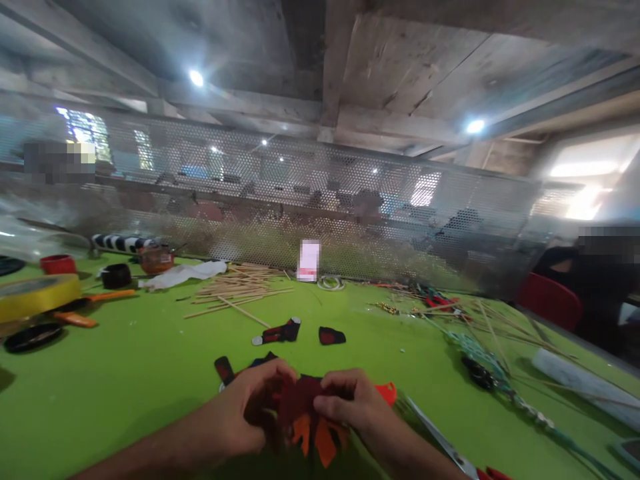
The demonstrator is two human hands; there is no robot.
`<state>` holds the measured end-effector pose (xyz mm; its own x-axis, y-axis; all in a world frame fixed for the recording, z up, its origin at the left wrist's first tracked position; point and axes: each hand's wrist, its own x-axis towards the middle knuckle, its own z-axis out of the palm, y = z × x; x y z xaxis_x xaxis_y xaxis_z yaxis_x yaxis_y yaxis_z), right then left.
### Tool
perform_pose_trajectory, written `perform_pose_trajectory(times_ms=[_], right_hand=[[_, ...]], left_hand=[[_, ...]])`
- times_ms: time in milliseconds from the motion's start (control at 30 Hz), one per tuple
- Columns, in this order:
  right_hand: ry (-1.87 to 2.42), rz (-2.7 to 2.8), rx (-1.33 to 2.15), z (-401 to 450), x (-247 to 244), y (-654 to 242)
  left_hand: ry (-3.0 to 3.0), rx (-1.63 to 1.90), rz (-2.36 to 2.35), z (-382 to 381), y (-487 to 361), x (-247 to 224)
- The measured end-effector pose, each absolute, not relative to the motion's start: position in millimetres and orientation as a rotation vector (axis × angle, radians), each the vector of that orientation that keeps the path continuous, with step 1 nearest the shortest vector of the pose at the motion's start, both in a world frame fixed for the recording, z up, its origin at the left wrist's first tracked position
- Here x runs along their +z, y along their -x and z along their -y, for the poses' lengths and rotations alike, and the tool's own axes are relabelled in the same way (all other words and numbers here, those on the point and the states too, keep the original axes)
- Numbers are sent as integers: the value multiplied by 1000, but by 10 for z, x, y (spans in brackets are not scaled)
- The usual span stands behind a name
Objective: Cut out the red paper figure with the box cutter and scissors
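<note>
At the bottom middle, a dark red piece (301,398) with orange pointed strips (325,445) below it is between both hands. My left hand (250,400) holds its left side, thumb and fingers curled round the edge. My right hand (349,399) pinches its upper right part between thumb and fingers. Just beyond lie a black and red piece with a pale round end (280,332) and a smaller black piece with a red centre (332,335). Another dark piece (225,371) shows behind my left hand.
Scissors (443,437) lie right of my right hand. Thin wooden sticks (240,288) and a small white card (309,260) stand farther back. Left are a yellow tape roll (40,293) and an orange-handled tool (75,319). Right are green cord (490,367) and a white roll (585,383); a person sits beyond.
</note>
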<state>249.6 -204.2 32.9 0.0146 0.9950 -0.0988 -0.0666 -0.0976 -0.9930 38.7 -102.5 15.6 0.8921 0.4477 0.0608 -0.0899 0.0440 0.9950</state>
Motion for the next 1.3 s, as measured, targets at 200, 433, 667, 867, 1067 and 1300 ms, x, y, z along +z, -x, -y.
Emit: perform_pose_trajectory(times_ms=[200,433,667,867,1067,1300], right_hand=[[1274,1079,1259,2034,292,-2477],[1280,1100,1220,2015,299,-2502],[1253,1121,1195,2019,302,-2520],[1209,1112,1196,2000,291,-2502],[1185,1101,1212,1976,260,-2494],[1126,1120,1260,1941,194,-2527]], left_hand=[[-1479,410,-296,1067,-303,278],[-1684,537,-450,1012,-332,205],[-1705,618,-513,1017,-350,271],[-1699,727,-589,1067,-348,308],[-1659,769,-627,1083,-363,331],[-1629,780,-596,1065,-370,282]])
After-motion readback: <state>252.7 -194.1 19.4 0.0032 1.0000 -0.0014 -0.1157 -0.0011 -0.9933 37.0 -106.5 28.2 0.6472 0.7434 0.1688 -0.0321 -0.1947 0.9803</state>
